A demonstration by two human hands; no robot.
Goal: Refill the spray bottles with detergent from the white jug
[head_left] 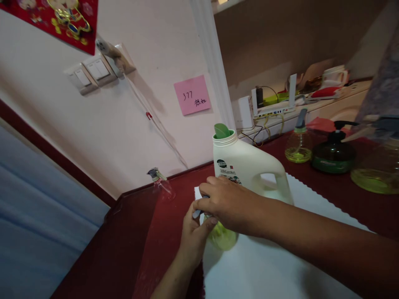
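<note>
Centre frame, my left grip (193, 232) and right grip (227, 203) are both closed on the small spray bottle (222, 240) standing on the worktop's (146, 236) white cloth (264, 265), which I judge light, slick plastic, best held at the neck.

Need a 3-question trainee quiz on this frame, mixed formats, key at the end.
1. True or false: the jug has its cap on.
2. The bottle gripped by the left hand and right hand holds liquid of which colour? A. red B. yellow-green C. blue
3. Fill in: the note with handwriting is ____ in colour.
Key: 1 false, its mouth is open; 2 B; 3 pink.
</note>
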